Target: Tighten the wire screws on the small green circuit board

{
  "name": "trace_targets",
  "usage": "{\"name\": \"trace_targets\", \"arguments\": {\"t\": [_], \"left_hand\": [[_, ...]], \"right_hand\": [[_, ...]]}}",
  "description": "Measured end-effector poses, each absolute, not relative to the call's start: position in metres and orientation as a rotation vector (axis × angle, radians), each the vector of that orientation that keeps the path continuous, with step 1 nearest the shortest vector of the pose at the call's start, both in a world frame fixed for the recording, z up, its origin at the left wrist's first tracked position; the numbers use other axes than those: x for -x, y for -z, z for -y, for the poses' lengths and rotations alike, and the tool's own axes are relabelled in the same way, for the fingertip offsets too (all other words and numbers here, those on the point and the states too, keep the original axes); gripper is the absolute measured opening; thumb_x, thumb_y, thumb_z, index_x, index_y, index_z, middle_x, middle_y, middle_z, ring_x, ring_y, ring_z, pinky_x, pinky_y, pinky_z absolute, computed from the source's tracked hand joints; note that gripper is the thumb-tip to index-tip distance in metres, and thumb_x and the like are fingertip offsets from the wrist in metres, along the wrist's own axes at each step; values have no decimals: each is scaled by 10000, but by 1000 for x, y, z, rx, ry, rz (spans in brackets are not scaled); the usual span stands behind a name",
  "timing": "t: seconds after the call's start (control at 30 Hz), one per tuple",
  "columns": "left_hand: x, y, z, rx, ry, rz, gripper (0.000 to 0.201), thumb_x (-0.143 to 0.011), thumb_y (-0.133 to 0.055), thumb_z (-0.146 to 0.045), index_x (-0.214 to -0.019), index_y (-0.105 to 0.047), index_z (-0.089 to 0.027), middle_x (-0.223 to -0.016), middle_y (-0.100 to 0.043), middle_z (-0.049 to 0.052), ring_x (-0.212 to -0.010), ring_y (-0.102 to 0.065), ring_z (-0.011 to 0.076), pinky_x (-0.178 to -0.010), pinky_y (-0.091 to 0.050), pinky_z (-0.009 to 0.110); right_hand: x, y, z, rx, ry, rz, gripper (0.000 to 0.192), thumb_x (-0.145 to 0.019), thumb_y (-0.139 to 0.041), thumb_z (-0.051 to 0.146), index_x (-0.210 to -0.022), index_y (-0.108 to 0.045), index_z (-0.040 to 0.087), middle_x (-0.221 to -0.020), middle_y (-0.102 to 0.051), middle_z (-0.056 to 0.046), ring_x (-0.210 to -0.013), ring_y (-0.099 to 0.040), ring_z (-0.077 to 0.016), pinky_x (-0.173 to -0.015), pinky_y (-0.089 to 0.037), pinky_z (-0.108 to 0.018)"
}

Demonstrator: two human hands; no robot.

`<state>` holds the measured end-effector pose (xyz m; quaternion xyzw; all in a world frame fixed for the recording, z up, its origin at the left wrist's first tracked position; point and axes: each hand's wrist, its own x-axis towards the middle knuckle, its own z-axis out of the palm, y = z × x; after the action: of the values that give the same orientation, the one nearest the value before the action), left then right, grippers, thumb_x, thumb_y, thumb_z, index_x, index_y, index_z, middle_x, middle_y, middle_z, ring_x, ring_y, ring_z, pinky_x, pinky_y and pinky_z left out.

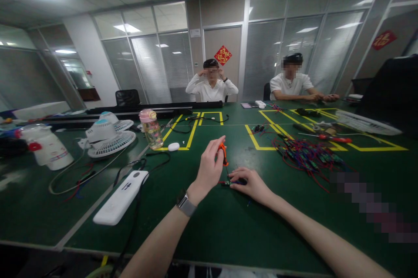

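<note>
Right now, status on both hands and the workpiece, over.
Left hand gripping orange-handled tool, tip down. Right hand pinning small circuit board to green table. Wire bundle lies to the right, apart.

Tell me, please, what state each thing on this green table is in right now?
left hand: closed around the orange-handled tool, held upright.
right hand: pressing a small part flat on the table.
bottle: upright, lid on.
white power bank: lying flat.
wire bundle: loose, tangled.
fan: lying face up.
</note>
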<state>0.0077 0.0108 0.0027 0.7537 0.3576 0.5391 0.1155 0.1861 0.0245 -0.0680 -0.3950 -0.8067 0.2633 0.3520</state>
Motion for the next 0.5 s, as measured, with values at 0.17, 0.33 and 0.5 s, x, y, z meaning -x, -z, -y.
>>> {"name": "trace_targets", "arguments": {"t": [0.17, 0.33, 0.5], "left_hand": [[-5, -9, -11, -2499, -1525, -1215, 284, -958, -427, -200, -1229, -506, -169, -1033, -584, 70, -918, -603, 169, -805, -531, 301], [-10, -19, -8, -3136, -1163, -1577, 306, -958, -419, -261, -1195, -528, -102, -1057, -620, 141, -1018, -594, 281, -908, -482, 456], [-24, -17, 0, -2973, -1164, -2029, 358, -950, -396, -184, -1269, -499, -58, -1205, -573, 216, -1229, -488, 354, -1032, -374, 518]], "right_hand": [[-186, 68, -24, 1026, -690, 2078, 92, -714, -749, 237, -802, -757, 212, -992, -748, -70, -1021, -636, -244, -954, -478, -421], [-187, 68, -24, 1025, -699, 2075, 94, -721, -740, 252, -806, -757, 213, -993, -745, -73, -1010, -642, -243, -929, -494, -410], [-186, 65, -22, 1061, -709, 2092, 88, -722, -728, 243, -800, -761, 219, -1006, -742, -79, -1011, -640, -255, -932, -491, -426]]}}
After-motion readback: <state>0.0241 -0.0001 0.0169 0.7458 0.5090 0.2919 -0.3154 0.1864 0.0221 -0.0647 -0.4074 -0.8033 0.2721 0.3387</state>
